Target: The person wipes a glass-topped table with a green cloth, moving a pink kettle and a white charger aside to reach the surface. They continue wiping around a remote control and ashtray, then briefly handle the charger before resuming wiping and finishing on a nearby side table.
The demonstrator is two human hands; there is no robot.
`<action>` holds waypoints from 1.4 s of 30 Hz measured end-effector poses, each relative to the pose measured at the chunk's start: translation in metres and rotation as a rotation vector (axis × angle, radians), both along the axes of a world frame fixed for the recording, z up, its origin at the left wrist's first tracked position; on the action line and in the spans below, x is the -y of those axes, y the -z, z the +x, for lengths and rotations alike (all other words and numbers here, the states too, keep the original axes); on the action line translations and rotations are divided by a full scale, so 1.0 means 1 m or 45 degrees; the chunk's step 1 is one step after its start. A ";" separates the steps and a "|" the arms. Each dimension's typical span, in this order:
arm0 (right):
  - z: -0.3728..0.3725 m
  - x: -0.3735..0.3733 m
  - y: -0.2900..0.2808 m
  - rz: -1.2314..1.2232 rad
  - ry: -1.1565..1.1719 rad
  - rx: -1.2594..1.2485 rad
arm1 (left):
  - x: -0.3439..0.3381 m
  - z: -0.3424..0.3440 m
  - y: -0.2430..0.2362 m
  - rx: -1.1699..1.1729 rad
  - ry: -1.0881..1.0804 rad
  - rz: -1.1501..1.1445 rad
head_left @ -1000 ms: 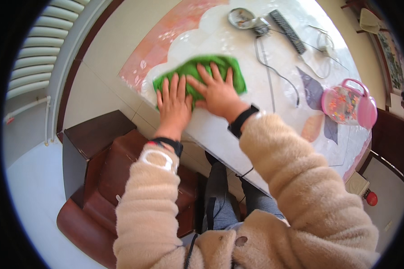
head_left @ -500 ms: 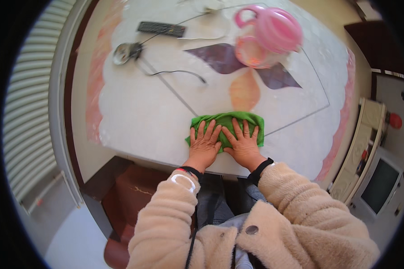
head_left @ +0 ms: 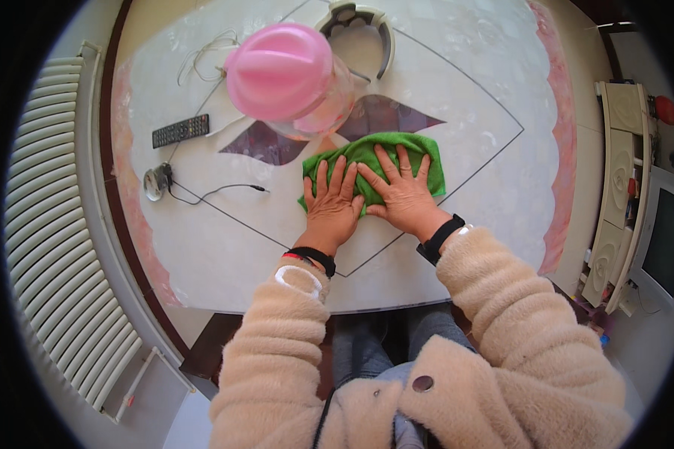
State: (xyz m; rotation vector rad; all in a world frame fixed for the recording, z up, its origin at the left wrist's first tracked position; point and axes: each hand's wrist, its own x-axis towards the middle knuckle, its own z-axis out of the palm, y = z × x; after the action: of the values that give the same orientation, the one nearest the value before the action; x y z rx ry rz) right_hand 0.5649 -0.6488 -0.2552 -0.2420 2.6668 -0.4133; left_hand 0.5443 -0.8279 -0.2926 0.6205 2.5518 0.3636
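Note:
My left hand (head_left: 333,200) and my right hand (head_left: 404,191) lie side by side on a folded green cloth (head_left: 374,142), palms down with fingers spread, pressing it onto the table (head_left: 487,194) and gripping nothing. The table has a white top with pink borders and dark leaf shapes. Just beyond the cloth stands a clear pitcher with a large pink lid (head_left: 277,71).
Behind the pitcher lies a curved grey-black device (head_left: 384,45). Left lie a black remote (head_left: 180,132), thin cables and a small silvery object (head_left: 154,182). A white radiator (head_left: 49,224) lines the left wall; a cabinet (head_left: 618,150) and screen (head_left: 659,232) stand right.
My hands and the green cloth have moved forward from the table's near edge toward the pitcher. The view has also turned, so the table and room appear shifted.

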 end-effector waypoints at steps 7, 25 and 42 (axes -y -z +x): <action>-0.062 -0.028 -0.044 -0.480 0.357 -0.265 | -0.007 -0.011 -0.014 0.289 0.032 -0.170; -0.166 0.003 -0.090 -1.369 0.145 -0.212 | -0.005 -0.003 -0.008 0.199 -0.016 -0.125; -0.154 0.034 -0.071 -1.376 0.149 -0.884 | 0.000 0.003 0.007 0.129 0.040 -0.199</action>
State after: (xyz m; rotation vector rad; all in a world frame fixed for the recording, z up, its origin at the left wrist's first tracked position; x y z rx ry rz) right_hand 0.4114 -0.6829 -0.1842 -0.6238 2.7577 -2.1088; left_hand 0.5470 -0.8277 -0.2991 0.5685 2.4422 0.1779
